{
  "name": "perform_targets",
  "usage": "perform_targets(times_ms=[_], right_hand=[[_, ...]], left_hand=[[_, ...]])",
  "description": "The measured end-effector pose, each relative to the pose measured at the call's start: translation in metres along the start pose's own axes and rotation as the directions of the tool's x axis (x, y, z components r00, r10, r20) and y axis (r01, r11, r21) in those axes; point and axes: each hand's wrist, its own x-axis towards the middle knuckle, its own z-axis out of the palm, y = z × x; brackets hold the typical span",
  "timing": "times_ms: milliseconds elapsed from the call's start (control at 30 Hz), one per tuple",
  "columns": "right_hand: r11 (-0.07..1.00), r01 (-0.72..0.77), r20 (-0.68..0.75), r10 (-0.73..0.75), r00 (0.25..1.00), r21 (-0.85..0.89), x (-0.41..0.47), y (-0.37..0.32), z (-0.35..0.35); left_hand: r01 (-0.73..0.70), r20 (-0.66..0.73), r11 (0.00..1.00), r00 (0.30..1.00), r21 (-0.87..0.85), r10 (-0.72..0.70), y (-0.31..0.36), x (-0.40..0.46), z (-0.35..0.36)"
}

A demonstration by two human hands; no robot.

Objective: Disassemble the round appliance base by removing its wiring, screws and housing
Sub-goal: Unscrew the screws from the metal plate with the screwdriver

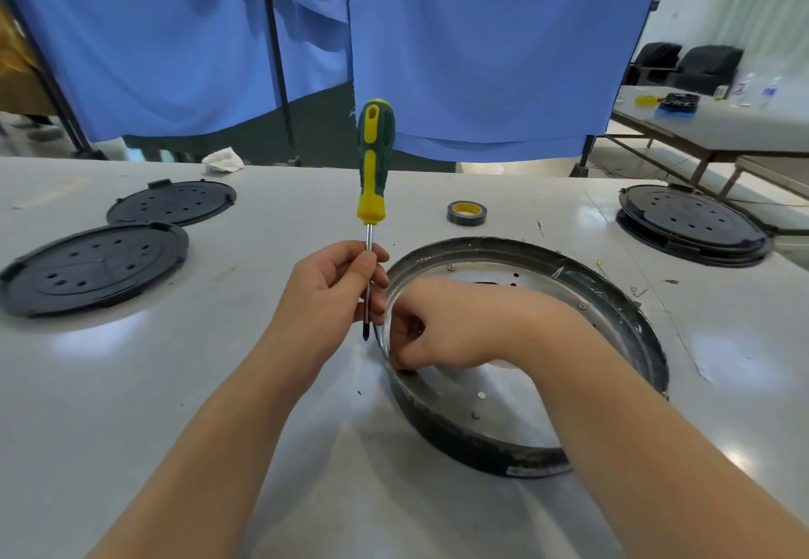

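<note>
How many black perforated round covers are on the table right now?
3 visible: two overlapping at the table's left, the nearer one and the one behind it, and one far right, which seems to sit on another part, so more may be hidden.

My left hand is raised, thumb and fingers pinching a thin shaft. My right hand reaches across leftward, palm down, fingers curled.

Workshop: worktables, blue curtains.
</note>
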Motion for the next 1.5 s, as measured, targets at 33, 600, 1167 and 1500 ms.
perform_targets(times_ms=[33,600,1167,1500], right_hand=[[1.000,0.005,-0.004,-0.005,1.000,0.007,0.000,-0.001,0.000],[0.955,0.060,-0.128,-0.023,0.992,0.292,-0.005,0.012,-0.020],[0.795,0.040,-0.533,0.368,0.762,0.606,-0.094,0.121,-0.056],[0.768,-0.284,-0.535,0.614,0.580,0.574,-0.110,0.208,-0.023]], left_hand=[[0.000,0.003,1.000,1.000,0.000,0.000,-0.001,0.001,0.000],[0.003,0.009,0.999,1.000,0.041,-0.003,-0.004,0.002,-0.001],[-0.162,-0.019,0.987,0.987,0.001,0.162,0.013,-0.009,0.010],[0.071,0.216,0.997,0.974,-0.011,-0.067,0.028,0.003,0.053]])
